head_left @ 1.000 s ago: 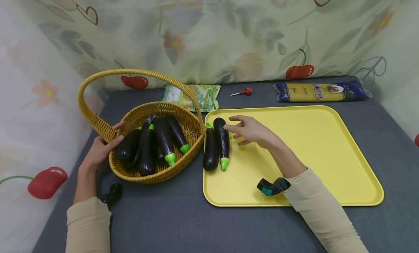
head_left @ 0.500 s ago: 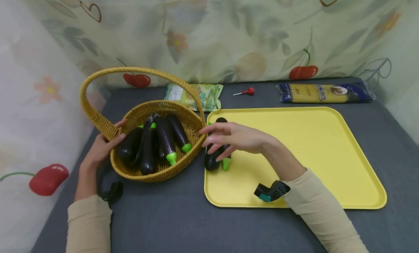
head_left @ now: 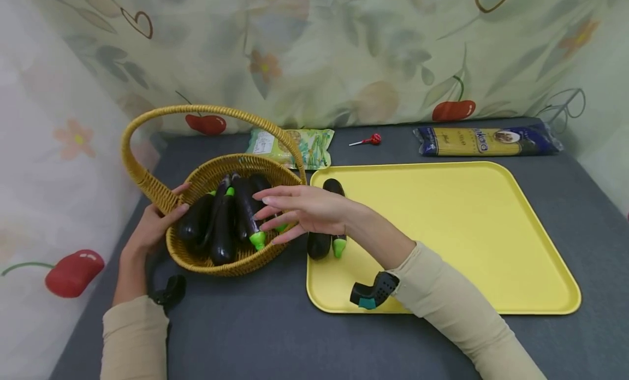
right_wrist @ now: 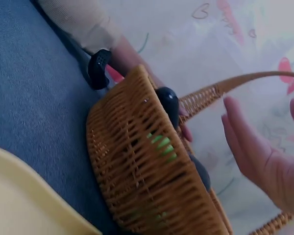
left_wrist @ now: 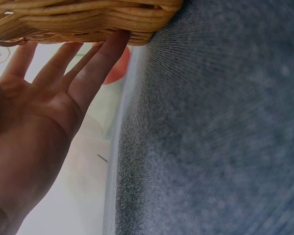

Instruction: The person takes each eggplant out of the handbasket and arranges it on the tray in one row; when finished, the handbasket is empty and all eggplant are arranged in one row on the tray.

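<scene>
A wicker basket (head_left: 223,269) with a tall arched handle holds several dark purple eggplants (head_left: 224,230) with green stem ends. My left hand (head_left: 149,227) holds its left side near the handle base, thumb over the rim; in the left wrist view the fingers (left_wrist: 90,78) lie against the outer wall. My right hand (head_left: 309,208) hovers over the basket's right side with fingers spread and nothing in it, partly covering an eggplant. Two more eggplants (head_left: 339,246) lie side by side on the yellow tray (head_left: 442,227), at its left edge; the right hand and wrist hide part of them.
Behind the basket lies a green printed bag (head_left: 314,145). A red lollipop (head_left: 375,139) and a pack of spaghetti (head_left: 481,141) lie along the back of the grey table (head_left: 245,325). A floral curtain (head_left: 344,52) hangs behind.
My right hand has moved left, from beside the two eggplants on the tray, across them, to above the basket. My left hand stays at the basket.
</scene>
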A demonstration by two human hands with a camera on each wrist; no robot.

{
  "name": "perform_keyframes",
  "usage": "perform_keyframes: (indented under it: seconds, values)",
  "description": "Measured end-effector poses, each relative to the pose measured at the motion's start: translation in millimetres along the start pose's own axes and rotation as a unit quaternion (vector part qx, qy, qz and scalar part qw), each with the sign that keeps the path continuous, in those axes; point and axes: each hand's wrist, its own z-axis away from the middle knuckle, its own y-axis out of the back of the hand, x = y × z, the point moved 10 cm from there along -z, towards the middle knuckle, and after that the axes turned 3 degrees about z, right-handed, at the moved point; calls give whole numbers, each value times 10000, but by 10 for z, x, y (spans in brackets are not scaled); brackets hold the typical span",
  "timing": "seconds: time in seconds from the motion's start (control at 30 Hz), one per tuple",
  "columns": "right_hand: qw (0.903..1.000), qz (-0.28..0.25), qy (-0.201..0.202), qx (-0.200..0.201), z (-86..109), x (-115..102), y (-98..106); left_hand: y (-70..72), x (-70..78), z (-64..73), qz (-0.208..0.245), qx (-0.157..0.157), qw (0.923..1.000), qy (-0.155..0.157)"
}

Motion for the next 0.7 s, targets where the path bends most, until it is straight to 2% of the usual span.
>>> perform_keyframes:
  seconds: [0.13, 0.27, 0.5, 0.7]
  values:
    - [9974, 167, -192, 681, -128, 41, 53, 1, -12, 0, -82, 18, 10000, 46]
    - [9890, 549, -359, 1326, -222, 72, 128, 6, -14, 2, -232, 28, 9997, 51]
    - [9778, 833, -567, 1839, -345, 133, 242, -11, -5, -1, -12, -9, 10000, 3]
    - [9719, 920, -664, 2064, -421, 146, 306, -12, 5, 4, -122, 5, 9999, -14]
